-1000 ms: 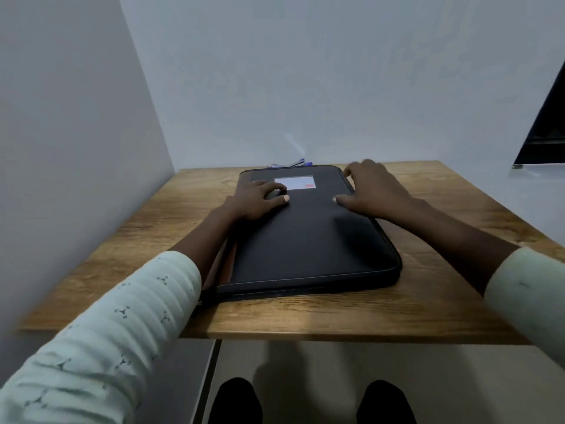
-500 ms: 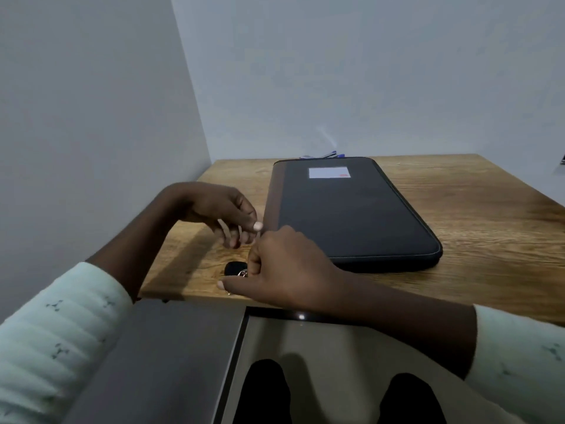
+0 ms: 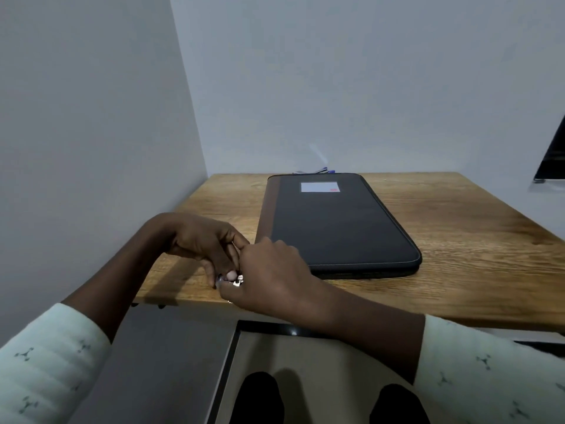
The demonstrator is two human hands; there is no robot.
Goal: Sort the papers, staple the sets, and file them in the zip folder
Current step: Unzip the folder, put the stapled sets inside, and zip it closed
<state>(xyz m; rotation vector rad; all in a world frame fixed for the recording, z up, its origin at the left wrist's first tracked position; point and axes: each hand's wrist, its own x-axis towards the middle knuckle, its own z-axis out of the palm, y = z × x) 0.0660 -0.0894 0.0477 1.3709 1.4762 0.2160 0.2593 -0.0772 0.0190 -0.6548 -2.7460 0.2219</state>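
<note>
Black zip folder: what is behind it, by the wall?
Behind the zip folder, thin white and blue things peek out at its far edge; it covers the rest, so what they are is unclear.

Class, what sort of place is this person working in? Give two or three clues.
Probably a small indoor study or office nook: a wood-grain table set into a corner of plain white walls, a black zipped fabric folder with a brown spine lying on it, and what look like pens behind it.

The left hand (image 3: 201,243) and right hand (image 3: 275,276) are off the folder (image 3: 336,224) and now meet at the worktop's (image 3: 458,240) near edge, pinching a small metal piece (image 3: 237,280).
</note>
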